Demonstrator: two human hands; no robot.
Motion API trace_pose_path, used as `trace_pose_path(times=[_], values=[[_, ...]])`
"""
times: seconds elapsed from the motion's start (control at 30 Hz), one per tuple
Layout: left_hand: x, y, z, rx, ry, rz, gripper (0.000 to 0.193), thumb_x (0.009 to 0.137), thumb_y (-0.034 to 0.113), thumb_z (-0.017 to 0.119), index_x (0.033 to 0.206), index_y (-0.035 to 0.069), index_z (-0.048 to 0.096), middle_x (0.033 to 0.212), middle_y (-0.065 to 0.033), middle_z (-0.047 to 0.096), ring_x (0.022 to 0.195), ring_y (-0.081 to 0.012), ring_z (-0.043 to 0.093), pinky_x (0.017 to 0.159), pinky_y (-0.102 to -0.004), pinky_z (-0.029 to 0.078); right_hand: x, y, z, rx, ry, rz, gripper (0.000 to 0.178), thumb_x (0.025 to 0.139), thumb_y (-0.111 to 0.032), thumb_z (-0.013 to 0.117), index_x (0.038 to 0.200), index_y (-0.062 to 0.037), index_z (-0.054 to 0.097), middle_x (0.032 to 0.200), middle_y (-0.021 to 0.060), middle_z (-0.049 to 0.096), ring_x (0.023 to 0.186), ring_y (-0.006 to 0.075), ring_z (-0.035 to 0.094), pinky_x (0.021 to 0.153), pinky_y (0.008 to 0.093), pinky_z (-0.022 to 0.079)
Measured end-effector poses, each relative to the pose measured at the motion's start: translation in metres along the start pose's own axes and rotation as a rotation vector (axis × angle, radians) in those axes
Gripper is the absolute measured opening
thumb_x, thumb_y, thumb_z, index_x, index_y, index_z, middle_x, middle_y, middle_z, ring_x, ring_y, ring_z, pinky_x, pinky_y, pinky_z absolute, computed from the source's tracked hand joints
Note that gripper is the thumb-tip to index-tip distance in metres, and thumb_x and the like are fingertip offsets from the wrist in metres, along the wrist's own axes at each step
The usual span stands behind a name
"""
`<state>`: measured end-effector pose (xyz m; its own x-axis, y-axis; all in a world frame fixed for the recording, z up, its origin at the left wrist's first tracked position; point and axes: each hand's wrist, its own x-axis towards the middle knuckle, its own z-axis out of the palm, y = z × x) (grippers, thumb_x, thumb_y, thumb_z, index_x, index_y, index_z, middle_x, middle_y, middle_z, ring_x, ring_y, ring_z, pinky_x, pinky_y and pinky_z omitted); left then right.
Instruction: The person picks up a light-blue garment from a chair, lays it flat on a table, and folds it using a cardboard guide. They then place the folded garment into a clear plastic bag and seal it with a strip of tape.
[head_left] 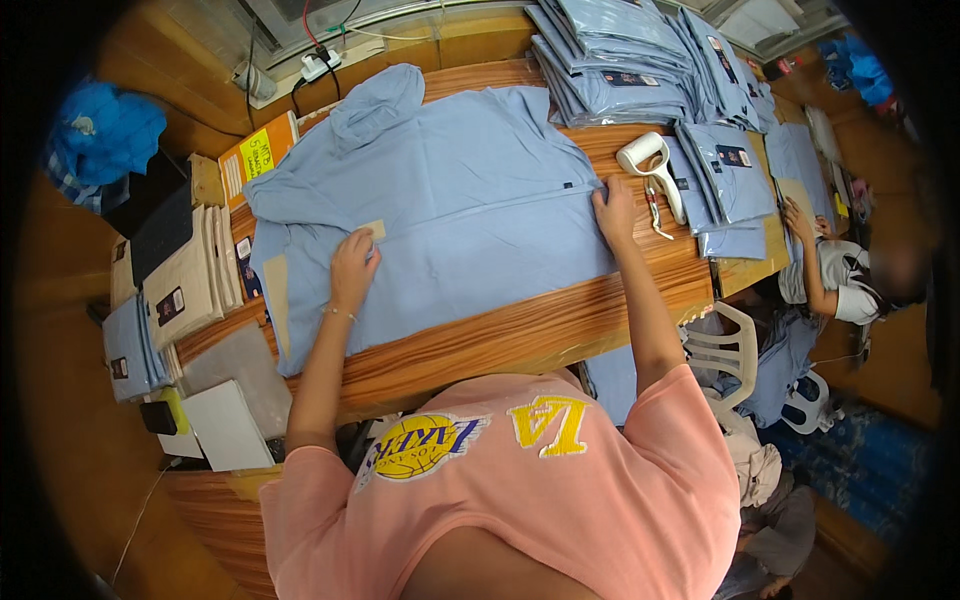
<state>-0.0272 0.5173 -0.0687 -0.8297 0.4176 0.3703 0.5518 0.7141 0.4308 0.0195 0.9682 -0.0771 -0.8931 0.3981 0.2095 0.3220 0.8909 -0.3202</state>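
A light blue shirt [470,190] is spread across the wooden table, with one part bunched up at the far left. My left hand [353,268] rests on its left part, fingers bent onto the cloth and thumb toward the right. A beige card piece [376,230] shows just beyond those fingertips, and another beige piece [275,290] shows at the shirt's left edge. Whether the two are one card under the cloth I cannot tell. At the shirt's right edge, near a small dark label [567,185], my right hand [614,207] pinches the fabric.
A white lint roller [645,155] lies right of the shirt. Bagged blue shirts [625,60] are piled at the back, with more [725,170] on the right. Folded beige garments [195,265] stand left. Another person's hand [798,218] works at far right, beyond a white chair [725,350].
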Motion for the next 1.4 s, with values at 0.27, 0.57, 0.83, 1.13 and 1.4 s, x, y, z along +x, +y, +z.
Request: trace_pose_path(times=[0.27,0.57,0.83,1.13,1.4], values=[[-0.01,-0.008,0.007,-0.148,0.016,-0.092,0.025,0.076,0.005,0.058,0.099,-0.002,0.054,0.103,-0.0152,0.058,0.098,-0.0316,0.053,0.09,-0.0413,0.04,-0.082,-0.03,0.005,-0.096,-0.088,-0.279,0.052,0.085,-0.036,0.048,0.131,-0.0139,0.038,0.139,0.011,0.03,0.13,0.028,0.025,0.102,0.0559,0.015],[-0.117,0.052,0.0,-0.19,0.014,-0.135,0.031,0.075,0.006,0.06,0.105,0.006,0.054,0.1,-0.0121,0.059,0.096,-0.0301,0.053,0.091,-0.0417,0.04,-0.178,0.01,-0.049,-0.087,-0.271,-0.229,0.056,0.084,-0.034,0.05,0.134,-0.0132,0.034,0.142,0.0108,0.025,0.132,0.0274,0.019,0.103,0.0533,0.011],[-0.103,0.066,-0.063,-0.133,0.046,-0.217,0.036,0.074,0.013,0.064,0.107,0.004,0.053,0.106,-0.0134,0.055,0.101,-0.0291,0.051,0.092,-0.0396,0.036,-0.118,-0.16,-0.077,0.506,-0.336,-0.457,0.038,0.081,-0.023,0.058,0.112,-0.002,0.054,0.111,0.0166,0.054,0.105,0.0297,0.048,0.09,0.037,0.037],[-0.178,-0.021,-0.092,-0.319,0.141,-0.578,0.054,0.071,0.021,0.07,0.113,-0.001,0.044,0.109,-0.018,0.051,0.103,-0.0301,0.047,0.089,-0.0368,0.039,-0.093,-0.48,0.077,0.532,-0.43,-0.576,0.051,0.072,-0.047,0.062,0.084,0.0032,0.059,0.086,0.0188,0.06,0.084,0.0331,0.058,0.071,0.0391,0.046],[-0.187,-0.039,-0.096,-0.47,-0.062,-0.624,0.074,0.059,0.022,0.08,0.118,0.0,0.042,0.113,-0.0181,0.047,0.107,-0.0279,0.046,0.091,-0.0346,0.039,-0.002,-0.471,0.097,0.311,-0.408,-0.564,0.04,0.071,-0.035,0.063,0.096,-0.0033,0.062,0.093,0.0167,0.064,0.089,0.0293,0.061,0.075,0.0385,0.047]])
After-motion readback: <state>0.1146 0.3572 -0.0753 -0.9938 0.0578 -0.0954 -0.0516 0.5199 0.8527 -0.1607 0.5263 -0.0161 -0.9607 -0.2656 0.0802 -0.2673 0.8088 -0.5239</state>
